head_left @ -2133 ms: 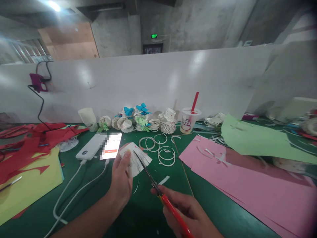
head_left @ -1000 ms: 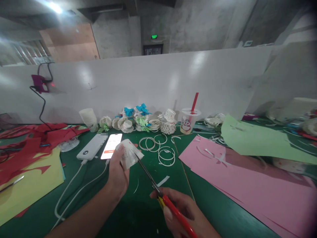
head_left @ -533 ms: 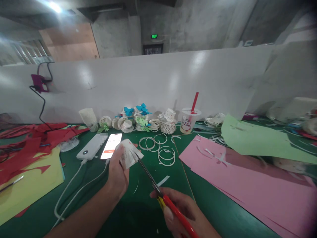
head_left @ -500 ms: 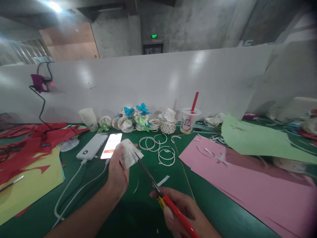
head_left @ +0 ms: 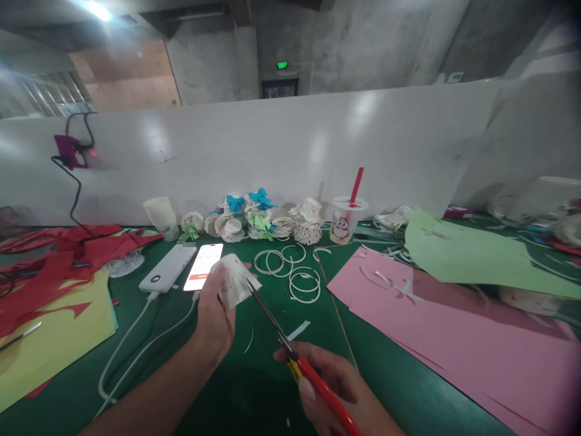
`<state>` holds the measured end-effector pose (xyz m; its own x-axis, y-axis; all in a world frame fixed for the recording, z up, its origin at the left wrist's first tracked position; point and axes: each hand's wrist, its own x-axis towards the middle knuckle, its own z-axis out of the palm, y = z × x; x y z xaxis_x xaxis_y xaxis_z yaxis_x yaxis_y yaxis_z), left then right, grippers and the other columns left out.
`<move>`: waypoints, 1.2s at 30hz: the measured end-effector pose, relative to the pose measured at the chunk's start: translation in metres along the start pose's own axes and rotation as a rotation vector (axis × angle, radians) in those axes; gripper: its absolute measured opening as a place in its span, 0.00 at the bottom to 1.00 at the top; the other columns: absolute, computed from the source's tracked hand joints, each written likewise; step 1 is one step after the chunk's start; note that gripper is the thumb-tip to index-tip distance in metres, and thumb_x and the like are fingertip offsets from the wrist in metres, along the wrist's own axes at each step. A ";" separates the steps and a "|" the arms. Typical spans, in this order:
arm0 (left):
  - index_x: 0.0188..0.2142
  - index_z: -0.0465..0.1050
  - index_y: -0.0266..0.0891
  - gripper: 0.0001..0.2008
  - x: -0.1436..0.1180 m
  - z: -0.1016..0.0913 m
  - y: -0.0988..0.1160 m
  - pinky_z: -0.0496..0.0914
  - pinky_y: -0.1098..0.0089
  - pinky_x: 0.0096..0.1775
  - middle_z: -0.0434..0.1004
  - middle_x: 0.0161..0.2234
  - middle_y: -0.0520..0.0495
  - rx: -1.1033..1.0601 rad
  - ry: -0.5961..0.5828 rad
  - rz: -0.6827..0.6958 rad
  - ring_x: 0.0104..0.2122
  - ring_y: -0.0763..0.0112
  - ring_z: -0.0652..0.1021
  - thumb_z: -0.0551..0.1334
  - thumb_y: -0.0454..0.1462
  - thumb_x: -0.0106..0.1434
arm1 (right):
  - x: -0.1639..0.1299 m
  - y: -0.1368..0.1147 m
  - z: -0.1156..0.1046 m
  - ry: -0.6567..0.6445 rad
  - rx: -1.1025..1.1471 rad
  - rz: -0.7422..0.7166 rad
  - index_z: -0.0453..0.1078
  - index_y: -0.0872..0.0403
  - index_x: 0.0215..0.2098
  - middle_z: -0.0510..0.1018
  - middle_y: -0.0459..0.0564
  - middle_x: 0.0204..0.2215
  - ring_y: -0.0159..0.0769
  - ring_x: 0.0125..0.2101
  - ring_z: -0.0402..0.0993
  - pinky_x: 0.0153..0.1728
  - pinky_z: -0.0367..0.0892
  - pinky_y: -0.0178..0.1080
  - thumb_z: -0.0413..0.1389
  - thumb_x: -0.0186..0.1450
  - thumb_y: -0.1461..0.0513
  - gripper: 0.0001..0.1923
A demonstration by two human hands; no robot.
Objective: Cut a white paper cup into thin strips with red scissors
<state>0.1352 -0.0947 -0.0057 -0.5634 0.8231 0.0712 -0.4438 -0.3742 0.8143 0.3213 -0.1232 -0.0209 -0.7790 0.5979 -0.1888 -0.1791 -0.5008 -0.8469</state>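
My left hand (head_left: 215,309) is closed round a white paper cup (head_left: 233,281) whose side is slit into strips. In my right hand (head_left: 336,387) is a pair of scissors (head_left: 313,378) with red and yellow handles. The blades reach up and left, their tips at the cup's cut edge. White paper rings (head_left: 304,284) lie on the green table just beyond the hands. A short white paper strip (head_left: 298,330) rests beside the blades.
At left are a lit phone (head_left: 204,266), a cabled white power bank (head_left: 167,269), red paper (head_left: 91,260) and stacked paper cups (head_left: 161,218). Paper crafts (head_left: 258,215) and a drink cup (head_left: 347,224) stand along the partition. Pink sheets (head_left: 431,327) and a green sheet (head_left: 472,254) lie right.
Very little differs. The whole view has shifted slightly, and both hands keep nearly the same pose, with the scissor tips still at the cup.
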 end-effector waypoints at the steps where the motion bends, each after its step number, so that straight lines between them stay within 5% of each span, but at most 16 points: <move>1: 0.41 0.72 0.36 0.15 0.000 0.000 0.000 0.69 0.67 0.36 0.77 0.33 0.45 0.003 0.001 0.003 0.34 0.64 0.76 0.58 0.44 0.58 | 0.000 0.000 0.000 0.003 -0.010 0.001 0.66 0.56 0.43 0.62 0.34 0.13 0.18 0.10 0.52 0.11 0.46 0.25 0.60 0.56 0.50 0.24; 25: 0.40 0.71 0.37 0.14 0.000 0.000 0.000 0.71 0.67 0.34 0.77 0.34 0.45 0.055 0.056 0.063 0.31 0.66 0.77 0.59 0.43 0.58 | -0.001 0.000 -0.001 0.056 -0.091 0.050 0.67 0.55 0.45 0.61 0.33 0.12 0.19 0.11 0.52 0.13 0.48 0.25 0.60 0.54 0.48 0.27; 36: 0.44 0.69 0.40 0.17 -0.011 0.002 -0.002 0.70 0.66 0.34 0.78 0.35 0.45 0.030 -0.042 0.000 0.30 0.66 0.78 0.61 0.42 0.56 | -0.003 -0.001 -0.002 0.086 -0.097 0.008 0.66 0.56 0.46 0.62 0.34 0.13 0.19 0.11 0.52 0.13 0.48 0.25 0.60 0.55 0.48 0.27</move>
<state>0.1435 -0.1021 -0.0073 -0.5330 0.8407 0.0951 -0.4222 -0.3617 0.8312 0.3247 -0.1235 -0.0204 -0.7252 0.6475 -0.2342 -0.1105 -0.4452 -0.8886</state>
